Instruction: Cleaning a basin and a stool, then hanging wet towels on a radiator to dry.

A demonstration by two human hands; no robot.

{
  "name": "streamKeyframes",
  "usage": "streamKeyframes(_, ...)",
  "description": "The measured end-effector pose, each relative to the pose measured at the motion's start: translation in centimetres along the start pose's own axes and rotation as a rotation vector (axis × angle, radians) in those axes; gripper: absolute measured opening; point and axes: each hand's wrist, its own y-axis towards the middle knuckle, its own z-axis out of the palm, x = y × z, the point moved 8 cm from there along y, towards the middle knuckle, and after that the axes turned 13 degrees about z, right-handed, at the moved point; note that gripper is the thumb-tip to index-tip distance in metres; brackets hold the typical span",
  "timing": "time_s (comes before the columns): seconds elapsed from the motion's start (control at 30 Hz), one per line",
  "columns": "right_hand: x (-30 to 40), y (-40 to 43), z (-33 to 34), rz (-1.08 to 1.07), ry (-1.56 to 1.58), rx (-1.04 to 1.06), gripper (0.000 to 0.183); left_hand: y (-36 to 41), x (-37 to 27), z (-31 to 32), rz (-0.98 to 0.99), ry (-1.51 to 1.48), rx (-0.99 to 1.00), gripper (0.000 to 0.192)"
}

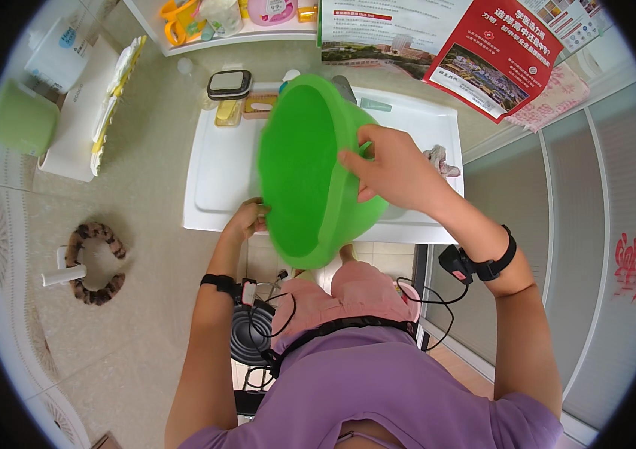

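Note:
A green plastic basin [301,168] is tipped on its side above the white washbasin [222,179], its inside facing left and towards me. My right hand [393,168] grips the basin's right rim, thumb on the rim's inner side and fingers curled behind it. My left hand [249,219] holds the rim at the lower left, with its fingertips partly hidden. No water or other contents can be made out inside the basin. Much of the washbasin's middle is hidden behind it.
Soap boxes [228,112] and a black-rimmed dish [229,84] stand at the washbasin's back left. A green tube [375,105] lies at the back, a crumpled cloth [440,161] at the right. Printed posters [492,62] hang above. A fuzzy headband [96,233] hangs left; a sliding door [565,168] stands right.

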Motion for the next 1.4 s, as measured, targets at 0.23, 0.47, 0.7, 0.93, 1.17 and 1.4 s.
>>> streamKeyframes(0.23, 3.3, -2.2, -0.9, -0.332, -0.248, -0.196, 0.026, 2.5, -3.6, 2.3, 0.156, -0.252, -0.053, 0.053)
streamKeyframes(0.47, 2.4, -2.0, -2.6, -0.417, -0.329, -0.200, 0.024, 5.0, -6.2, 4.0, 0.217, -0.382, -0.087, 0.045)
streamKeyframes(0.7, -7.0, 0.5, -5.1, -0.398, -0.150, -0.211, 0.024, 4.6, -7.0, -0.3, 0.375, -0.341, -0.277, 0.042)
streamKeyframes(0.93, -17.4, 4.5, -3.9, -0.276, 0.097, -0.242, 0.023, -1.0, -13.6, -2.5, 0.579, 0.021, -0.452, 0.035)
streamKeyframes(1.17, -20.8, 7.0, -2.1, -0.208, 0.291, -0.266, 0.016, -5.0, -17.9, -3.2, 0.713, 0.258, -0.492, 0.031)
streamKeyframes(1.4, -14.0, 4.1, -5.5, -0.343, 0.263, -0.421, 0.018, -2.2, -12.5, -0.7, 0.512, -0.011, -0.403, 0.031)
